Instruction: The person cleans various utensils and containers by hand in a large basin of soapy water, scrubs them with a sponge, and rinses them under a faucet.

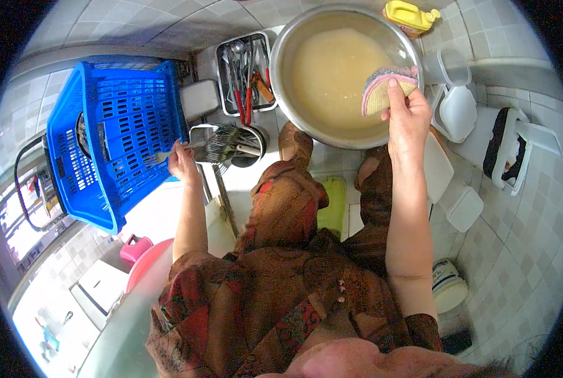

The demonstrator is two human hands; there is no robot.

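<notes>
My right hand (406, 109) pinches a folded knitted scrubbing pad (389, 92), yellow with pink and grey bands. It is above the right side of a large metal basin (288, 111) holding cloudy yellowish water (340, 61). My left hand (185, 163) grips a slim metal utensil (163, 155), possibly a fork, whose far end lies against the side of a blue plastic basket (140, 90). Just right of that hand is a round container (264, 141) packed with several forks (229, 137) and other utensils.
Between basket and basin are a metal tray (219, 71) of red-handled tools (243, 101) and a lidded metal box (201, 98). A yellow jug (409, 16) stands behind the basin. Plastic containers (458, 113), lids (465, 208) and a white tub (449, 286) line the right wall.
</notes>
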